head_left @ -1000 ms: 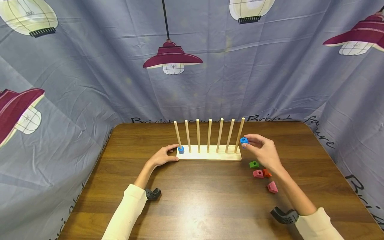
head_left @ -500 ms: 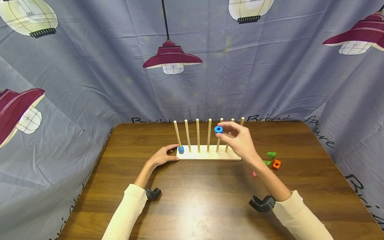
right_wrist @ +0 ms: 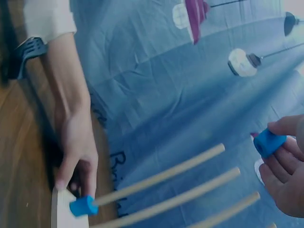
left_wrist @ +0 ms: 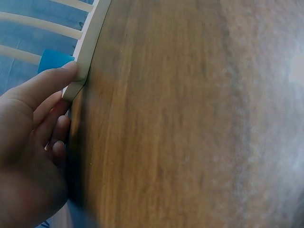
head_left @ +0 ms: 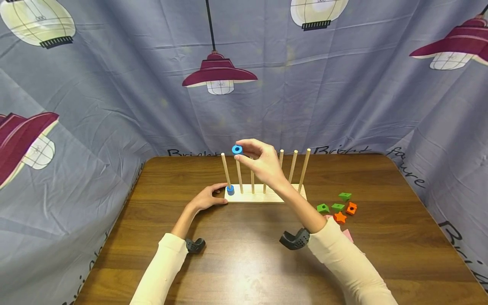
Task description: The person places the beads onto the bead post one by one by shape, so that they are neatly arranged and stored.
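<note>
My right hand (head_left: 263, 163) pinches a blue block with a hole through it (head_left: 237, 150) between thumb and fingers, by the top of the second peg from the left. In the right wrist view this blue block (right_wrist: 270, 142) is apart from the peg tips. A wooden peg board (head_left: 267, 197) with several upright pegs stands on the table. Another blue block (head_left: 230, 190) sits at the foot of its leftmost peg. My left hand (head_left: 206, 198) grips the board's left end, thumb on the front edge in the left wrist view. The right hand hides parts of the middle pegs.
Right of the board lie several green blocks (head_left: 323, 208), an orange star block (head_left: 340, 217) and another orange block (head_left: 351, 208). Pink blocks (head_left: 347, 235) are partly hidden by the right arm. A grey-blue curtain (head_left: 244, 118) hangs behind the table's far edge.
My right hand has carried the blue block leftward and up, from beside the rightmost peg to the second peg from the left. The left hand stays on the board's end.
</note>
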The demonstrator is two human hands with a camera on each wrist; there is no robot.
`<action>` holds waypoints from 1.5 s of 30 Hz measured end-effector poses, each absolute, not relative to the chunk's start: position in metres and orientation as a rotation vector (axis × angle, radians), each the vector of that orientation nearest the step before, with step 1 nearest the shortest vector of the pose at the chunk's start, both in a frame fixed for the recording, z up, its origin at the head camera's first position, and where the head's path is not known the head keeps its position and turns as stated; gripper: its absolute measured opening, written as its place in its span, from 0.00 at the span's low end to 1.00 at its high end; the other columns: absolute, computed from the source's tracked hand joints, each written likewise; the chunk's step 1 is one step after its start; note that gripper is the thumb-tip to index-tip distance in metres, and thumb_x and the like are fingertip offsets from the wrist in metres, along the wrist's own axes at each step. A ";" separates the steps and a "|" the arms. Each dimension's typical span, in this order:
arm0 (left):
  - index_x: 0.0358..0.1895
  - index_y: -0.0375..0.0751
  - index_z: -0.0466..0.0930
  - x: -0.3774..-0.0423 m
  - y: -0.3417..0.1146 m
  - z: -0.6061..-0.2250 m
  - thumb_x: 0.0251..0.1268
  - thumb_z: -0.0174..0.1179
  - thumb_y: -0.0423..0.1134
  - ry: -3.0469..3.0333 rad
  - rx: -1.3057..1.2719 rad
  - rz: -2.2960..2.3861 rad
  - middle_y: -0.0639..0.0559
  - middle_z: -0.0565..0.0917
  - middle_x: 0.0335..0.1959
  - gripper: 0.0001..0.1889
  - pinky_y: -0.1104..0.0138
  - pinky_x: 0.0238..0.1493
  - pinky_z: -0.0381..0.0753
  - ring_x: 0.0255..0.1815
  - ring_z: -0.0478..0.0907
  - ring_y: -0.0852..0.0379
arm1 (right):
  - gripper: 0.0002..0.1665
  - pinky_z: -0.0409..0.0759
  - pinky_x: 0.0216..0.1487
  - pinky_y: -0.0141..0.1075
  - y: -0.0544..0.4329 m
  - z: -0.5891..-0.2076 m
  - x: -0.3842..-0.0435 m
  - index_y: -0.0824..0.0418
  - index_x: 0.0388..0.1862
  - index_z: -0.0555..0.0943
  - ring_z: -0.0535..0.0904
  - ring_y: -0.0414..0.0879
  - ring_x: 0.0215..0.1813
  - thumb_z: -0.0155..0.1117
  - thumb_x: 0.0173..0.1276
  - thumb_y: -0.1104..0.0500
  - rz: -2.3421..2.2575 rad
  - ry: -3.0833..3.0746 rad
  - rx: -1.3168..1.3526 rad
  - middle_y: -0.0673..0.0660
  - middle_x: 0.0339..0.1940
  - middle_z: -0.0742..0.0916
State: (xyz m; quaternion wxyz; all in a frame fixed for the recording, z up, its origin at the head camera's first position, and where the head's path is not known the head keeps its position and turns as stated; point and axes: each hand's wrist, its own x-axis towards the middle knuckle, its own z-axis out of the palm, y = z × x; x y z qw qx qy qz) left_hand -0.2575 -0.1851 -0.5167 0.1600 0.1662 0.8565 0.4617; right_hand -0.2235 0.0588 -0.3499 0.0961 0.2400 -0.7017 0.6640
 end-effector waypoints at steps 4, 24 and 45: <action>0.72 0.37 0.69 -0.259 -0.185 -0.516 0.62 0.69 0.35 2.445 0.480 1.315 0.37 0.70 0.70 0.35 0.48 0.66 0.65 0.65 0.67 0.38 | 0.18 0.79 0.56 0.42 0.041 -0.348 -0.231 0.67 0.53 0.84 0.84 0.50 0.51 0.72 0.63 0.68 1.899 -2.091 0.708 0.60 0.48 0.88; 0.72 0.36 0.70 -0.262 -0.186 -0.513 0.60 0.70 0.36 2.472 0.470 1.317 0.38 0.71 0.69 0.35 0.48 0.66 0.65 0.65 0.67 0.38 | 0.19 0.77 0.53 0.40 0.008 -0.372 -0.250 0.64 0.51 0.83 0.82 0.49 0.48 0.74 0.62 0.62 1.748 -2.151 0.626 0.57 0.45 0.88; 0.71 0.36 0.70 -0.253 -0.182 -0.517 0.59 0.70 0.36 2.464 0.463 1.348 0.36 0.72 0.67 0.35 0.46 0.65 0.65 0.64 0.67 0.38 | 0.26 0.66 0.65 0.53 -0.005 -0.458 -0.237 0.64 0.59 0.76 0.77 0.54 0.58 0.73 0.62 0.64 1.900 -2.147 0.317 0.57 0.50 0.86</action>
